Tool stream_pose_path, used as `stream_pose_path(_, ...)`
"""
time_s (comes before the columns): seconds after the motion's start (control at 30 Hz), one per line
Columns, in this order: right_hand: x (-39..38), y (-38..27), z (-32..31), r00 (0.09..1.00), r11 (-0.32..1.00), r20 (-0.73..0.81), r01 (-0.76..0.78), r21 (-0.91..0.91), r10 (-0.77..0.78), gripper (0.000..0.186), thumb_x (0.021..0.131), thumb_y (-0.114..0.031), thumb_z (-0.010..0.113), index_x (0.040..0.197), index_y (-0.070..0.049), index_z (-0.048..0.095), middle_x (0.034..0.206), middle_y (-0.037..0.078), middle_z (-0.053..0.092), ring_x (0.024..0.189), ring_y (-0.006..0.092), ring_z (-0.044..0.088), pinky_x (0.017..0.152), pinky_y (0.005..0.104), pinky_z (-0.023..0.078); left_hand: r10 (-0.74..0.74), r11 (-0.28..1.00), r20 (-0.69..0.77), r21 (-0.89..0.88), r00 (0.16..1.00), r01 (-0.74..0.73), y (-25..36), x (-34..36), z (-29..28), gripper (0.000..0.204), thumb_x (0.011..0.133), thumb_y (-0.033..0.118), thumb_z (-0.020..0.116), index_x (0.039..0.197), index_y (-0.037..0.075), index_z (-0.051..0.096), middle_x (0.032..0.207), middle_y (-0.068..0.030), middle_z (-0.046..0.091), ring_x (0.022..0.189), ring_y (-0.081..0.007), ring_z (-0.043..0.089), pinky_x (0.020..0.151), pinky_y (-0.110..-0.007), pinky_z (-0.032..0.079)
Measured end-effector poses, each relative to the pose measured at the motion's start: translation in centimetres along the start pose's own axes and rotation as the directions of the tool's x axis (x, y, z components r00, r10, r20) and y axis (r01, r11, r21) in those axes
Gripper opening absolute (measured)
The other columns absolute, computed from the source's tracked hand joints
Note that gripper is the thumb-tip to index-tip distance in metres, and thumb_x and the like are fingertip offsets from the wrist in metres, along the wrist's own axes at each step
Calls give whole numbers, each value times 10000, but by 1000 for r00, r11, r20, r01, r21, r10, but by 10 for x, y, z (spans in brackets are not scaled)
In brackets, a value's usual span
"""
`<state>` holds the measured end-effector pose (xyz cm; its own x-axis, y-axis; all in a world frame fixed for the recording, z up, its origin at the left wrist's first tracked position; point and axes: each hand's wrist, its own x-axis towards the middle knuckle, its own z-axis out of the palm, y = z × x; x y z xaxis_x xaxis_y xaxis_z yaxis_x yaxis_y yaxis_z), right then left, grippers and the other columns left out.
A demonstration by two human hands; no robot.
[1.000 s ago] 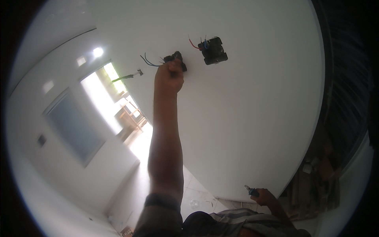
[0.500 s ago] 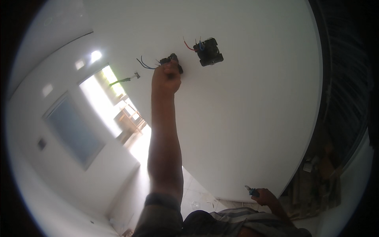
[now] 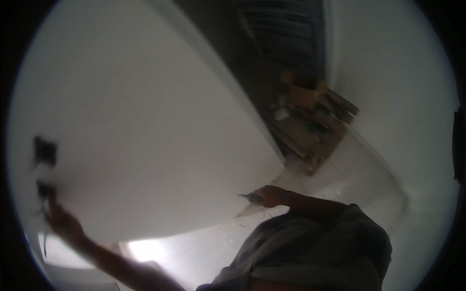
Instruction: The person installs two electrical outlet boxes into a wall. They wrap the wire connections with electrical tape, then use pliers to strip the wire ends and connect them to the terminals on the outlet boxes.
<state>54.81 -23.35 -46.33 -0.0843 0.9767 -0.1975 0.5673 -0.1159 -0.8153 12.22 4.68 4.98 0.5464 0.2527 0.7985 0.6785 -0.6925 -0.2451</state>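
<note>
At the far left, my left hand (image 3: pixel 62 221) reaches to a black electrical fitting (image 3: pixel 46 189) on the white wall, its fingers closed at the fitting's lower edge. Motion blur hides the exact grip. A second black fitting (image 3: pixel 45 151) sits just above it, also smeared, and loose wires show only faintly. Lower down, near the bottom edge of the wall, my right hand (image 3: pixel 273 196) is closed around a pair of pliers (image 3: pixel 252 198). The metal jaws point left, away from the fist.
Past the edge of the white wall (image 3: pixel 145 121) lies a wooden pallet (image 3: pixel 325 140) bearing an open cardboard box (image 3: pixel 305 90) and assorted small items. A dark streaked panel (image 3: pixel 286 34) stands behind it. Pale floor tiles (image 3: pixel 359 167) run along the right wall.
My view has swung to the right, so the fittings and my left hand now appear at the far left. The pallet has come into fuller view. The pliers stay in my right hand.
</note>
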Motion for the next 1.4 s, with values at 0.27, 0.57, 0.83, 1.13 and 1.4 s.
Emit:
stream_pose_path(0.27,-81,85,2,769,673,-238,-312,671,594,341,933,-369,685,967,-29,690,852,192,722,706,268,736,624,390,580,-628,293,441,-630,641,720,216,-179,152,366,1048,130,500,1360,-33,602,738,21,510,621,-62,468,513,-234,418)
stream_pose_path(0.57,-57,223,-60,335,646,-596,-624,440,729,481,957,-381,531,1268,-20,597,1153,279,669,1085,433,652,940,535,521,406,800,902,-429,149,419,334,-505,203,186,989,152,566,965,16,690,838,-105,699,691,-184,690,602,-349,539)
stream_pose_path(0.83,5,249,-121,268,547,-661,-796,257,701,451,930,-257,604,1354,-103,590,1359,198,537,1270,417,535,1017,554,481,102,671,959,128,-263,730,329,-499,113,185,975,177,605,993,20,701,862,-115,706,742,-194,701,653,-355,556)
stream_pose_path(1.13,18,300,-103,291,550,-725,-822,145,625,434,917,-207,598,1336,-95,579,1355,181,521,1315,373,494,1018,558,474,130,726,976,25,-173,687,323,-490,107,202,959,206,649,1025,25,713,890,-127,714,799,-206,714,710,-362,576)
stream_pose_path(1.4,-28,262,-63,397,692,-836,-722,-29,379,422,875,-170,646,1263,-7,612,1415,224,476,1337,405,451,1082,563,420,-165,-64,880,442,-446,895,357,-416,152,341,974,161,654,1194,-99,637,932,-182,699,774,-282,718,692,-358,605)
